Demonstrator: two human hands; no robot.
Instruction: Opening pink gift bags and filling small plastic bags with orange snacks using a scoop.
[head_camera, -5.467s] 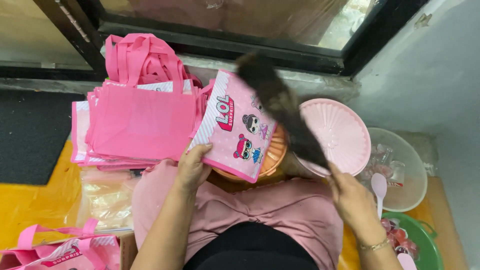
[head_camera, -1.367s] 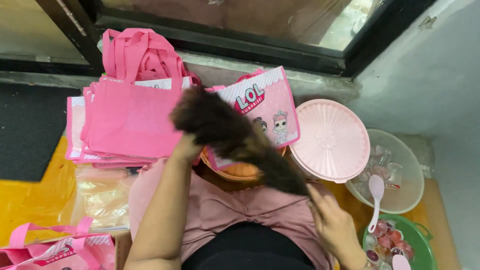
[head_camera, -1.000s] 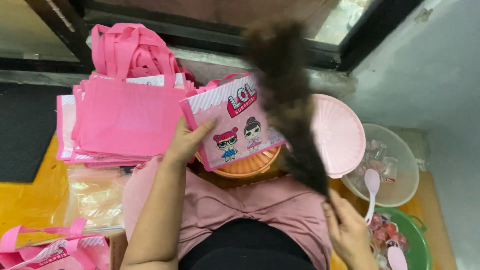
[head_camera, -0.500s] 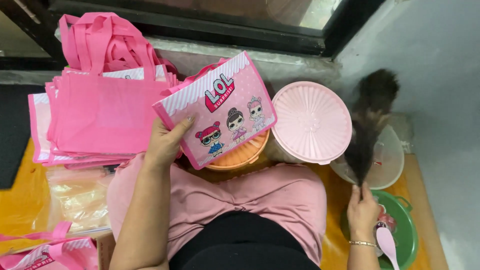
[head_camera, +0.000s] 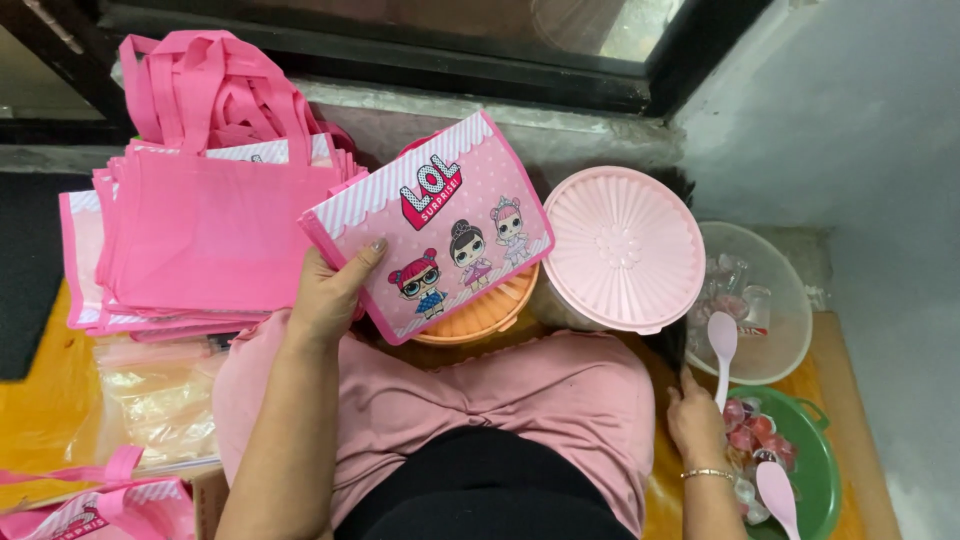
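My left hand (head_camera: 330, 295) grips the lower left corner of a pink cartoon-printed gift bag (head_camera: 435, 225), held flat above an orange container (head_camera: 480, 315). My right hand (head_camera: 697, 425) rests low at the right, beside my pink-clad knee and next to a green bowl (head_camera: 815, 470) of small wrapped jellies. The fingers point down and hold nothing that I can see. A pale pink spoon (head_camera: 722, 340) stands just above that hand.
A stack of pink tote bags (head_camera: 200, 240) lies at the left, with clear plastic bags (head_camera: 155, 395) below it. A pink ribbed lid (head_camera: 622, 250) covers a container at centre right. A clear bowl (head_camera: 775, 290) sits further right. Another pink spoon (head_camera: 778, 495) lies in the green bowl.
The dark feather duster that my right hand was swinging over the bag has gone out of view. My right hand dropped beside the green bowl. The bag stays in my left hand.
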